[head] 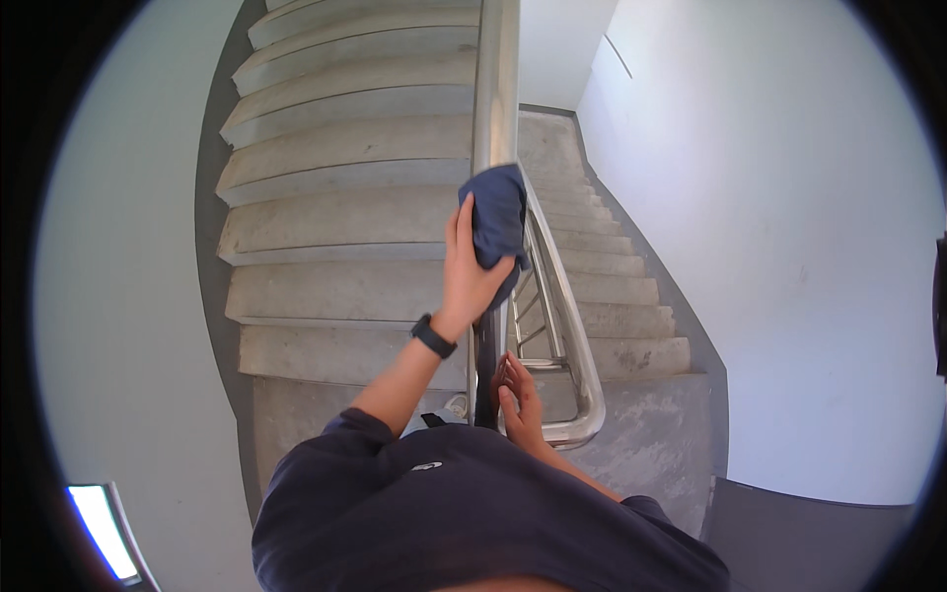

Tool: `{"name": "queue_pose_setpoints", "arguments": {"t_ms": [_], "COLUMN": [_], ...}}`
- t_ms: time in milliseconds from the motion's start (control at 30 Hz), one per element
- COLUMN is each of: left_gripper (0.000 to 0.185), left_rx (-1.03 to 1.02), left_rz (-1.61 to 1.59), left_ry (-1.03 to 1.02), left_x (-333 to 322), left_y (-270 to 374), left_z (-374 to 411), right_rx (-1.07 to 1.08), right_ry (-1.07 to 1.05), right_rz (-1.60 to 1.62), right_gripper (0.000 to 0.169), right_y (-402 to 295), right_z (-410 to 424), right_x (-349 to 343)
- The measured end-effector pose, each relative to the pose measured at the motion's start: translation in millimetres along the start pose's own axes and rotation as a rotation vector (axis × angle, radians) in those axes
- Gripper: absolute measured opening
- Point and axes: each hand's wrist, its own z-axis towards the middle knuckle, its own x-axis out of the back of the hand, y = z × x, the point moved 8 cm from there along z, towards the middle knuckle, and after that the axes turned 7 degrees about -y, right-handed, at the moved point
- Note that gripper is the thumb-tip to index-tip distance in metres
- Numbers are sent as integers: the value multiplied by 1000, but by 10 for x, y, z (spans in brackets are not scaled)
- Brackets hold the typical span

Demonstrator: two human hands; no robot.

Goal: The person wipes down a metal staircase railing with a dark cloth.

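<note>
A dark blue cloth [499, 214] lies folded over the top of a shiny metal handrail [496, 96]. My left hand [470, 270], with a black band on its wrist, grips the cloth from the left and presses it on the rail. Lower down, near my torso, my right hand [521, 403] is beside the right side of the same rail, its fingers slightly curved and holding nothing. Whether its fingertips touch the metal I cannot tell.
Concrete stairs [348, 222] run along the rail's left side. Beyond a looped metal railing [584, 355], another concrete flight [614, 288] lies at the right. White walls [777, 222] with grey lower bands flank both flights. Concrete floor [636, 436] lies beside me.
</note>
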Motion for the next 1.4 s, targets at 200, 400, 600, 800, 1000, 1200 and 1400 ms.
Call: {"name": "queue_pose_setpoints", "arguments": {"t_ms": [200, 400, 600, 800, 1000, 1200, 1400], "left_gripper": [96, 94, 98, 100, 101, 101, 103], "left_rx": [-74, -86, -59, 4, 46, 98, 143], "left_rz": [233, 310, 304, 327, 268, 293, 322], "left_ry": [78, 109, 77, 55, 43, 49, 5], "left_x": [37, 53, 34, -23, -2, -75, -104], "left_y": [240, 294, 210, 189, 109, 138, 130], "left_z": [690, 1017, 1016, 814, 406, -230, -948], "right_rx": [29, 90, 86, 65, 81, 87, 70], "right_ry": [25, -2, -2, 62, 233, 324, 325], "right_rz": [-39, -69, -71, -91, -129, -166, -211], "right_gripper": [51, 48, 44, 41, 36, 34, 33], "right_y": [-117, -106, -114, -137, -263, -503, -446], "right_z": [74, 35, 16, -137, -294, -661, -1005], "right_x": [45, 14, -7, 32, 303, 708, 860]}}
